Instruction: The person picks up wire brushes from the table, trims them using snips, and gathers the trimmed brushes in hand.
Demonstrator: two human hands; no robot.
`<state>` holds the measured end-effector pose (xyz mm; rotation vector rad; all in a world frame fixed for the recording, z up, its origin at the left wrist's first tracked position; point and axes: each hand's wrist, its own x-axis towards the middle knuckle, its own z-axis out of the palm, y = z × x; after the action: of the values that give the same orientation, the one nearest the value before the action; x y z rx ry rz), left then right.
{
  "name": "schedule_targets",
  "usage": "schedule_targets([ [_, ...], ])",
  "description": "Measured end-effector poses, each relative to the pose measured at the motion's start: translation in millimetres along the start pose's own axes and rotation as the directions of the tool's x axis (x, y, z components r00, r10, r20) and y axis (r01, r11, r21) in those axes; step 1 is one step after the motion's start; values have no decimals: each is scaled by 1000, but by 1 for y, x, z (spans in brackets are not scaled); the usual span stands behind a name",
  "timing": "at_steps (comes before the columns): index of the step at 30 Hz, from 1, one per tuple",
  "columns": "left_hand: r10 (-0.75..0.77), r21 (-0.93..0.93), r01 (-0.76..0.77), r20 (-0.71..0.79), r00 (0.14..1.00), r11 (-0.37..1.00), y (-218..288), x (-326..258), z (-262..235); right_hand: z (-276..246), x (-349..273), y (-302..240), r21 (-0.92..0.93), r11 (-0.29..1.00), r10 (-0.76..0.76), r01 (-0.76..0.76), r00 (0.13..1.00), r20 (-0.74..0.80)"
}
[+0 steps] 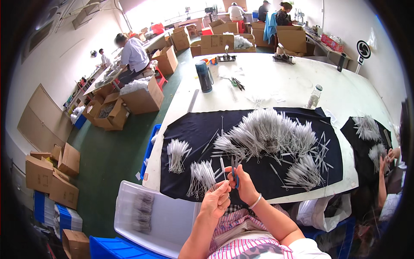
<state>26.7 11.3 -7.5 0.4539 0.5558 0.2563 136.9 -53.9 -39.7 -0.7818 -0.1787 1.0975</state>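
Observation:
My left hand (217,200) is closed, its thumb and fingers pinching the wire end of a small white wire brush (222,163) that points upward. In my right hand (246,187) are scissors with blue handles (234,178), their dark blades pointing up right beside the brush. Just beyond both hands lies a dark cloth (258,181). A big heap of similar white brushes (267,129) with looped wire ends covers its middle. Smaller bunches of brushes (177,156) lie at the left, near my left hand and at the right (304,172).
A white bin (172,211) holding bundled brushes stands below the table's left edge. On the white table (267,77) are a dark flask (203,77), a glass bottle (315,96) and pliers (237,83). Another person's hands (384,162) handle brushes at the right. Cardboard boxes (116,114) stand around.

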Motion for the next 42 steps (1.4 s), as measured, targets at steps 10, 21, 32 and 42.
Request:
schedule_targets([
  [10,-32,-96,34,26,999,995,-2,-5,-4,-11,11,43,-598,637,-516,487,845,138],
  [21,-55,-126,60,43,998,990,-5,-6,-2,-5,12,45,-620,615,-559,487,824,91],
  [32,-24,-78,22,-29,999,997,-8,-8,1,-5,-2,41,-399,834,-419,382,908,-5],
  [42,10,-55,-13,-44,999,998,-6,-10,3,-22,-4,30,-692,511,-564,510,806,179],
])
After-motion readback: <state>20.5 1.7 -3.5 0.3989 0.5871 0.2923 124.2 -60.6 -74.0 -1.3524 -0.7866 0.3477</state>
